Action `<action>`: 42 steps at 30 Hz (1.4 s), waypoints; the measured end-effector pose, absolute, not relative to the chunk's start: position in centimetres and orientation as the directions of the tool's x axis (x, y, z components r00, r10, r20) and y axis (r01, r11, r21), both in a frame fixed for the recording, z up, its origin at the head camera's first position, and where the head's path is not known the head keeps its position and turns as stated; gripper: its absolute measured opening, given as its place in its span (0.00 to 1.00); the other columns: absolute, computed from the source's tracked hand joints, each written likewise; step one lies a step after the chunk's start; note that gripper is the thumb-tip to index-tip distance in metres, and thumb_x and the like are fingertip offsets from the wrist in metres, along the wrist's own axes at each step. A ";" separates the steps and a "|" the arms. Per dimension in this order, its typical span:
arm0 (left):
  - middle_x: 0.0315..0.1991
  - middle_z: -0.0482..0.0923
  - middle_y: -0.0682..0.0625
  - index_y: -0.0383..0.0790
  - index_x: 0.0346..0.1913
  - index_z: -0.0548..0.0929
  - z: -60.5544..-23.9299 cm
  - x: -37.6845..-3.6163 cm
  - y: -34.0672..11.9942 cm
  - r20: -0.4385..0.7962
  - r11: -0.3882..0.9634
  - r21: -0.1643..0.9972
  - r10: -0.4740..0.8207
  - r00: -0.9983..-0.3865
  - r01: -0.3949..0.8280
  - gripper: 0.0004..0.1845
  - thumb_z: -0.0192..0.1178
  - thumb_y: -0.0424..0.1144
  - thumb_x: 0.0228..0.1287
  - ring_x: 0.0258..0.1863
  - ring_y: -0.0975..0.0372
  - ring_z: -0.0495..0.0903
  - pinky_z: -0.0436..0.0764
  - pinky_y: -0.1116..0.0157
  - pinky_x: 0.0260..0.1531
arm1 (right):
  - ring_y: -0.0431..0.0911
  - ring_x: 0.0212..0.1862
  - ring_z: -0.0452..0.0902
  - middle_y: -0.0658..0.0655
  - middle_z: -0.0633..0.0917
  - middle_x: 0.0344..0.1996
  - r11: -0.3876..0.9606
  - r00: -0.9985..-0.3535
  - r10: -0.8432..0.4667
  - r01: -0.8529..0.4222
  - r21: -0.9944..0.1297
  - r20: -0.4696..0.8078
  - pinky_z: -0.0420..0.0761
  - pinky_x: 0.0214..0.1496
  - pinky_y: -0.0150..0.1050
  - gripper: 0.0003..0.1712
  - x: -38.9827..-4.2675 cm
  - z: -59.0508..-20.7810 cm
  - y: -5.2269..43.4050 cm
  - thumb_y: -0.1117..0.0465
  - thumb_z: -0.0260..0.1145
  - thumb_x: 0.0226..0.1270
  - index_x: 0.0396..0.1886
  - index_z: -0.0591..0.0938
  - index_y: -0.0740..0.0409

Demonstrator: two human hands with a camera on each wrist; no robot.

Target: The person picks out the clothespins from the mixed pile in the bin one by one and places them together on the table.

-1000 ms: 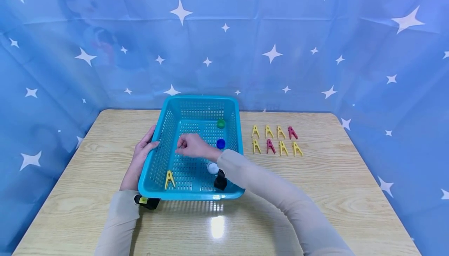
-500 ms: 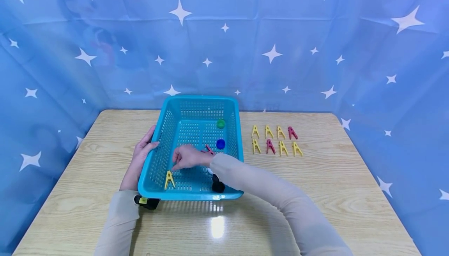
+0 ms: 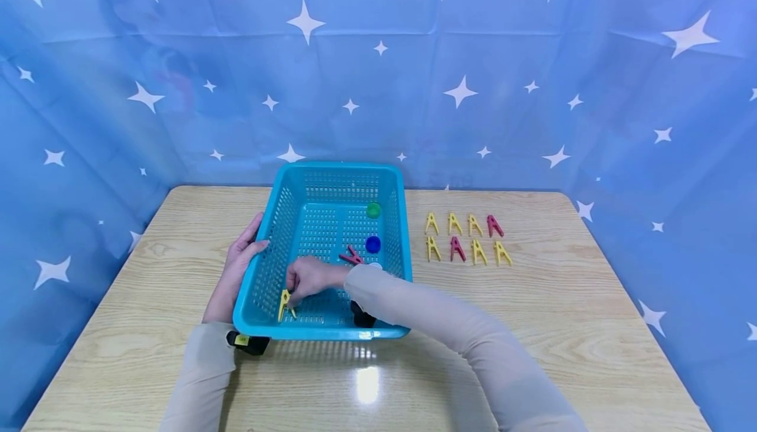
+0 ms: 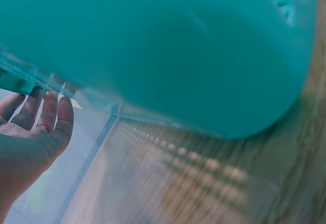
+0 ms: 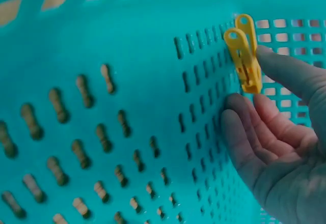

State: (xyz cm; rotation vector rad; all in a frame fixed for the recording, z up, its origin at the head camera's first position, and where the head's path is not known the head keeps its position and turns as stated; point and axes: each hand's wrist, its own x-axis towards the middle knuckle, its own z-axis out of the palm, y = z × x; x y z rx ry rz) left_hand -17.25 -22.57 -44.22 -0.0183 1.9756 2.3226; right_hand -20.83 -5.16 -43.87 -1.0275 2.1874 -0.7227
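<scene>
Desk carries teal basket. Left hand rests flat on basket's left wall, fingers straight. Right hand reaches inside, grip pinching yellow clothespin at near-left floor. Risk: clothespin may slip from shallow fingertip pinch or snag in floor slots. Nearby inside: red clothespin, blue cap, green cap. Eight clothespins in rows right of basket.

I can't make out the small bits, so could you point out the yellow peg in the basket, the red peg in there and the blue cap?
yellow peg (image 3: 286, 304), head view, its middle.
red peg (image 3: 351, 256), head view, its body.
blue cap (image 3: 372, 244), head view, its top.
</scene>
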 end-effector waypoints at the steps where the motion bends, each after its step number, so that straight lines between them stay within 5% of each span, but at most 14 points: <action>1: 0.75 0.42 0.52 0.51 0.75 0.48 -44.2 -17.2 -22.6 -0.070 -0.156 0.985 0.062 -0.996 -0.079 0.32 0.45 0.35 0.73 0.71 0.50 0.48 0.58 0.46 0.64 | 0.34 0.26 0.71 0.46 0.81 0.24 0.553 -0.516 -0.806 -0.482 -0.680 -0.290 0.73 0.28 0.24 0.12 -20.8 -43.9 -5.2 0.61 0.75 0.50 0.33 0.83 0.62; 14: 0.75 0.42 0.52 0.52 0.74 0.49 -44.4 -17.1 -22.6 -0.073 -0.140 0.987 0.055 -0.996 -0.080 0.31 0.46 0.37 0.73 0.71 0.49 0.48 0.58 0.45 0.64 | 0.34 0.19 0.67 0.43 0.77 0.17 0.579 -0.503 -0.803 -0.529 -0.621 -0.320 0.69 0.22 0.25 0.11 -20.5 -44.2 -5.6 0.58 0.75 0.51 0.22 0.80 0.55; 21: 0.75 0.42 0.53 0.51 0.74 0.49 -44.4 -17.3 -22.7 -0.073 -0.152 0.985 0.051 -0.996 -0.080 0.31 0.45 0.36 0.72 0.72 0.50 0.47 0.55 0.45 0.65 | 0.34 0.14 0.55 0.44 0.65 0.09 0.576 -0.505 -0.804 -0.531 -0.621 -0.314 0.57 0.18 0.25 0.21 -20.8 -44.1 -5.7 0.61 0.72 0.54 0.10 0.71 0.53; 28: 0.75 0.41 0.53 0.50 0.75 0.49 -44.5 -17.5 -22.7 -0.071 -0.145 0.986 0.048 -0.996 -0.077 0.32 0.46 0.36 0.72 0.72 0.50 0.47 0.56 0.45 0.65 | 0.34 0.22 0.69 0.45 0.79 0.20 0.611 -0.573 -0.766 -0.507 -0.608 -0.291 0.69 0.25 0.23 0.04 -21.2 -44.0 -5.6 0.65 0.72 0.53 0.27 0.85 0.61; 34: 0.75 0.41 0.53 0.50 0.75 0.48 -44.5 -17.6 -22.7 -0.067 -0.152 0.986 0.054 -0.996 -0.075 0.32 0.46 0.35 0.72 0.72 0.50 0.47 0.56 0.46 0.65 | 0.36 0.30 0.75 0.51 0.85 0.32 0.621 -0.586 -0.757 -0.507 -0.598 -0.289 0.74 0.31 0.24 0.09 -21.4 -43.9 -5.6 0.67 0.70 0.55 0.37 0.85 0.62; 42: 0.75 0.41 0.52 0.51 0.75 0.47 -44.4 -17.2 -22.6 -0.048 -0.161 0.985 0.075 -0.996 -0.060 0.32 0.45 0.36 0.73 0.72 0.48 0.46 0.55 0.43 0.64 | 0.34 0.20 0.67 0.46 0.79 0.19 0.585 -0.560 -0.787 -0.541 -0.604 -0.260 0.68 0.22 0.24 0.11 -21.4 -44.0 -5.4 0.60 0.71 0.56 0.37 0.83 0.61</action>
